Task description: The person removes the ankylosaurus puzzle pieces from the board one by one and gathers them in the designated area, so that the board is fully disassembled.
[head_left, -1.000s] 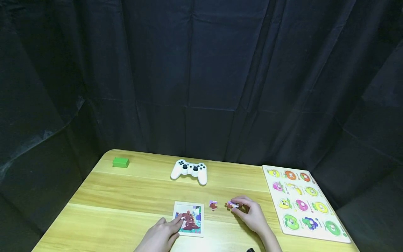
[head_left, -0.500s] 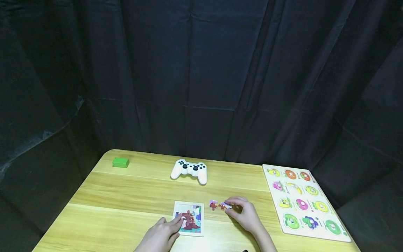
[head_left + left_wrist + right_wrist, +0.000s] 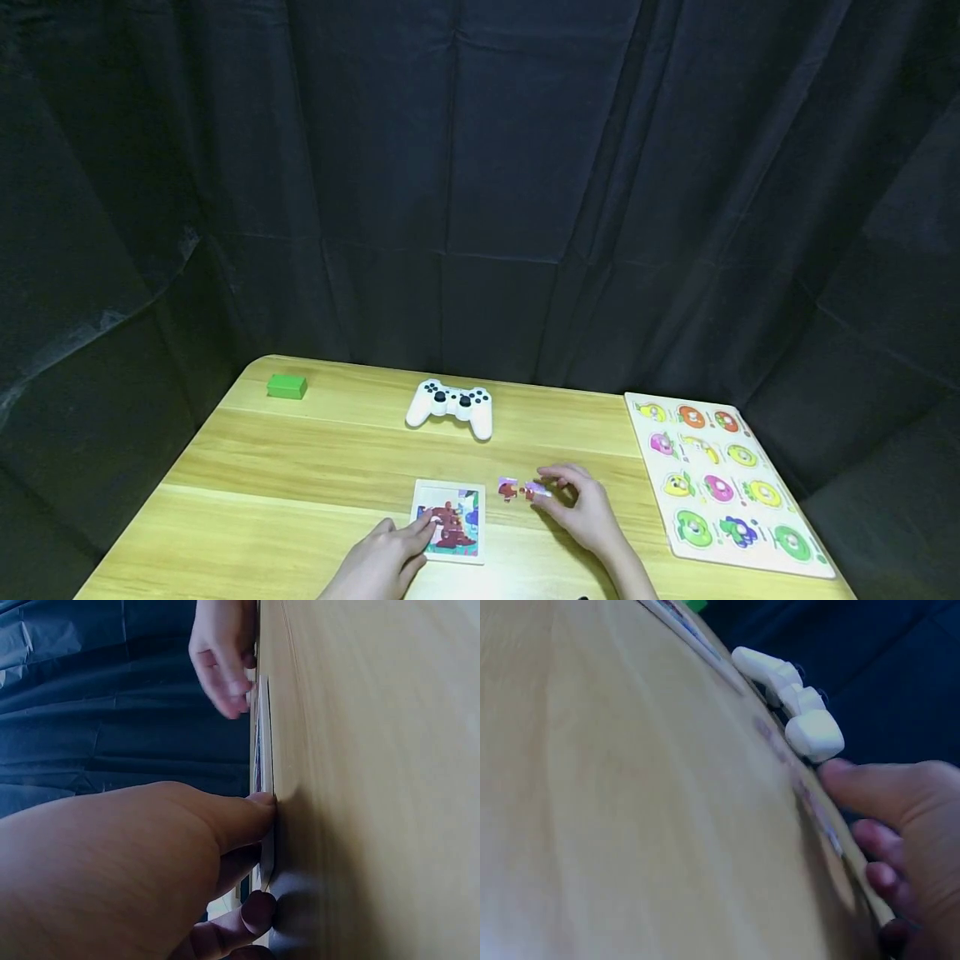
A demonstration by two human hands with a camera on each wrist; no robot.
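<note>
In the head view, my left hand (image 3: 381,560) steadies a small white-framed jigsaw puzzle (image 3: 471,547) showing a brown-red animal. Its index finger lies over the picture, and the thumb meets the near edge, as the left wrist view shows too. My right hand (image 3: 587,508) hovers with thumb and index parted around a purple and brown jigsaw piece (image 3: 537,489), which lies flat on the table. Just left of that piece lies a second, similar piece (image 3: 507,489). In the right wrist view, the right thumb is above the row of pieces (image 3: 815,806).
A white game controller (image 3: 451,407) lies behind the puzzle. The green block (image 3: 287,387) is at the table's far left. On the right is a large fruit peg board (image 3: 712,508). Black curtain (image 3: 480,208) hangs behind the table (image 3: 315,467).
My right hand has slid a jigsaw piece left, up beside the other loose piece, and its fingers have since loosened. The left hand and the framed puzzle have kept their place.
</note>
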